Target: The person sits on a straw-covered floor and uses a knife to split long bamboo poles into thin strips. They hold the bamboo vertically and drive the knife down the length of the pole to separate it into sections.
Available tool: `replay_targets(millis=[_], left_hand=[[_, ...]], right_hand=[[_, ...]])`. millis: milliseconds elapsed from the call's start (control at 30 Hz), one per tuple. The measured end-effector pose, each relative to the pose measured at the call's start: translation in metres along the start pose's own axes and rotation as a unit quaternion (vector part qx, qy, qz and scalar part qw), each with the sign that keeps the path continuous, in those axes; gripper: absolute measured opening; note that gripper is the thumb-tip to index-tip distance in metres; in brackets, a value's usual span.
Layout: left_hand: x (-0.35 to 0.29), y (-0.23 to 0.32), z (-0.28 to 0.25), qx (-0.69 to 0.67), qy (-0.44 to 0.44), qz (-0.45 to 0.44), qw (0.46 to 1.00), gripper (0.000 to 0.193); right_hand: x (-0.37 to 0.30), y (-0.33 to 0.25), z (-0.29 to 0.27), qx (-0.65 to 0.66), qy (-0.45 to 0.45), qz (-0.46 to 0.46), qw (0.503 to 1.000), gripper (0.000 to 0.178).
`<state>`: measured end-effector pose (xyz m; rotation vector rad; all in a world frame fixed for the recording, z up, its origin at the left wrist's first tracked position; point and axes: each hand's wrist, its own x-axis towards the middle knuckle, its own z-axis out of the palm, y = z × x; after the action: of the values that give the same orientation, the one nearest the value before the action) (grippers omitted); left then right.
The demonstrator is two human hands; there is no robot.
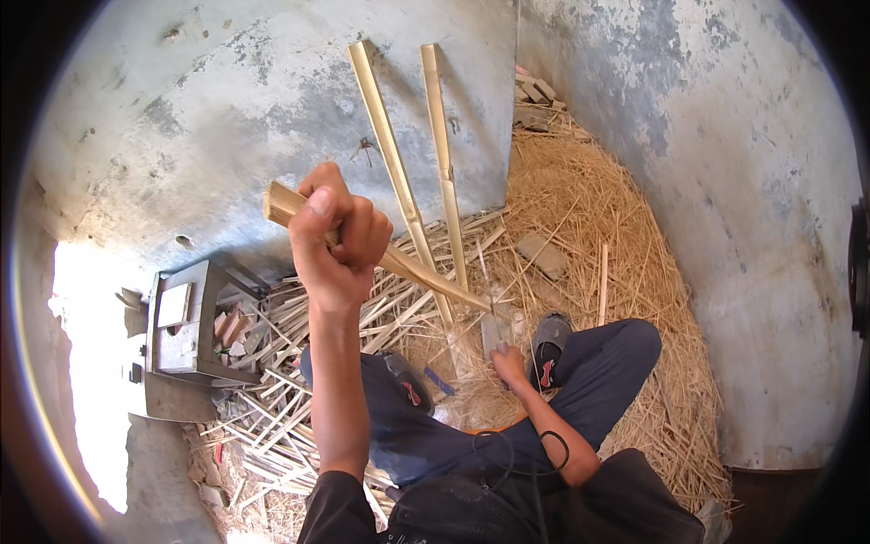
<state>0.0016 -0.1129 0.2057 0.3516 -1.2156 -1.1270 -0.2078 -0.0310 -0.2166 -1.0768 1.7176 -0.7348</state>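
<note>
My left hand (340,236) is raised and closed around a split bamboo strip (421,274). The strip slants down to the right from my fist, and its cut end sticks out to the left of it. Low between my feet, my right hand (509,364) is closed on what looks like a knife with a flat grey blade (492,332). The blade lies at the lower end of the strip; whether it cuts into it I cannot tell. The knife's handle is hidden in my fingers.
Two bamboo lengths (390,136) (439,136) lean on the worn wall. Shavings (580,199) heap to the right, cut strips (272,412) to the left. A box-like wooden stand (195,317) holds scraps. A blue object (439,381) lies near my shoe (405,381).
</note>
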Motion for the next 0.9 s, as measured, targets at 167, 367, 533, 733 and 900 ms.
replay_targets(millis=[167, 367, 533, 733, 900], left_hand=[[0.001, -0.001, -0.004, -0.001, 0.003, 0.002, 1.000, 0.038], [-0.003, 0.001, 0.007, 0.004, -0.007, 0.003, 1.000, 0.037], [-0.003, -0.002, 0.009, 0.003, -0.030, 0.015, 0.999, 0.036], [-0.004, -0.006, -0.002, -0.022, -0.032, 0.007, 0.999, 0.037], [-0.009, -0.006, 0.005, -0.006, -0.043, -0.010, 0.999, 0.037]], right_hand=[[0.006, -0.009, -0.001, 0.019, -0.002, 0.061, 0.998, 0.033], [-0.028, -0.085, -0.009, 0.044, -0.014, -0.174, 0.984, 0.033], [-0.004, -0.010, 0.015, 0.049, 0.035, 0.030, 0.998, 0.023], [0.010, 0.011, 0.013, 0.127, 0.019, 0.157, 0.979, 0.028], [-0.024, -0.052, 0.003, 0.022, 0.079, -0.117, 0.990, 0.025]])
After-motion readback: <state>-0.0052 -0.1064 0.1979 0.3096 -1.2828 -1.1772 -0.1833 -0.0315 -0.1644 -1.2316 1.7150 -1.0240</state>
